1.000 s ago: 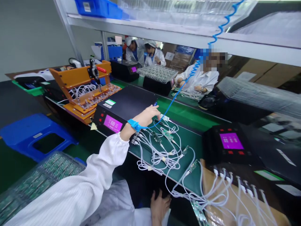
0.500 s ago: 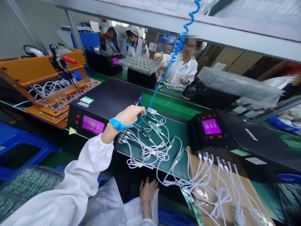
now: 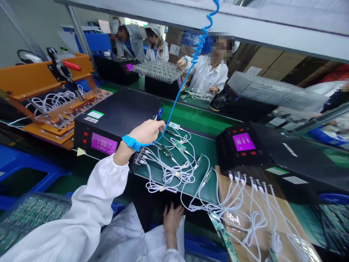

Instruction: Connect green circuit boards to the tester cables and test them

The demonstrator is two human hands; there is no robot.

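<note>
The left hand, curled shut, hovers just beside the pen at the mat's far edge; the right hand rests open below the desk's near edge.

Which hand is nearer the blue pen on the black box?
Left. The left hand is curled right beside the blue pen; the right hand rests low at the bench's near edge, well away.

Left hand drawn back from the small boards toward the tester, fingers curled.
</note>
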